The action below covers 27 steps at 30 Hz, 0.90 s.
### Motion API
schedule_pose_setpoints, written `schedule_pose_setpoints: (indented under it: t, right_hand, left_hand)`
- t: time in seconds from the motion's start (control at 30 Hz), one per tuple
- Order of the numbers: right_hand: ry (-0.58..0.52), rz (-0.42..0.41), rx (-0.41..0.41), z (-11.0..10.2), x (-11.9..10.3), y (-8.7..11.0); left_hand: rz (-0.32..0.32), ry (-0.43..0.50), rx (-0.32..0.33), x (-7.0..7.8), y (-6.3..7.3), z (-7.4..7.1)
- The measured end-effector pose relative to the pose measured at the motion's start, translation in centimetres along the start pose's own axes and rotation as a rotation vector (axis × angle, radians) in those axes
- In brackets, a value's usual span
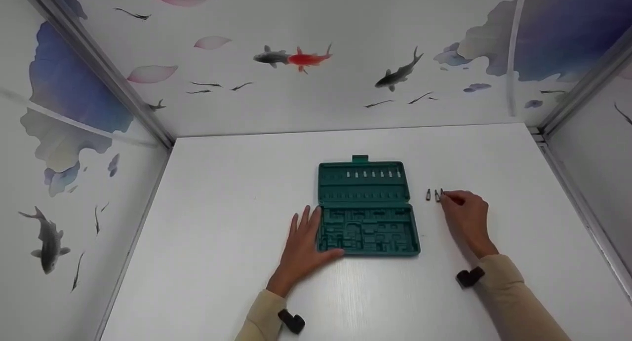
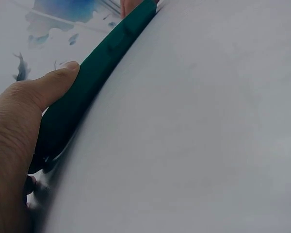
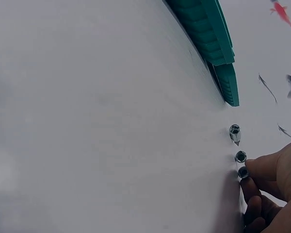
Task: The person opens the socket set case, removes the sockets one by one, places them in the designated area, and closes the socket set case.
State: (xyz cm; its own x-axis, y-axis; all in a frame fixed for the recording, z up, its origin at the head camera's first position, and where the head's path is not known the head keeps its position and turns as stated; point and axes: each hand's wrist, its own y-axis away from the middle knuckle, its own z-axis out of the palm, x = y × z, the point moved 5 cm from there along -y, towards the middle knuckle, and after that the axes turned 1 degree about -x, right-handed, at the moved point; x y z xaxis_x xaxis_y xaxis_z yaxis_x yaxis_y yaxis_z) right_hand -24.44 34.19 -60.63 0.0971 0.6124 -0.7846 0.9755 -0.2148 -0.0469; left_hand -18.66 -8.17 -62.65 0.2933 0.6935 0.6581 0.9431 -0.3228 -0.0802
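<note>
**Right hand (image 1: 466,220) pinches a small metal piece (image 3: 243,172)**

Thumb and index finger grip it from either side, the other fingers curled in; the forearm slants in from the table's near right. Two matching pieces, one just beside the grip (image 3: 240,156) and one a little farther left (image 1: 428,195), lie on the white table (image 1: 222,208), between the hand and an open green case (image 1: 382,254). The left hand (image 1: 302,247) is spread, fingers straight along the case's left edge, thumb on its near rim. The case's latch faces the table's far edge; its far half holds a row of small silvery pieces (image 1: 373,174).
</note>
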Motion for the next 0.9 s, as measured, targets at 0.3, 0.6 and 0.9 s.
schedule_pose_setpoints:
  t: [0.3,0.6,0.9]
  right_hand:
    - [-0.002,0.018,0.014,0.0,-0.1,0.0]
    - [0.026,-0.040,0.050,-0.6,-1.9,-0.7]
    - [-0.012,-0.210,-0.005,1.0,-5.4,-1.3]
  left_hand:
    - [-0.008,-0.019,0.003,0.0,-0.2,0.1]
    - [-0.034,-0.018,-0.009,-0.1,-0.2,0.2]
    - [-0.017,-0.018,-0.004,-0.1,-0.1,0.1]
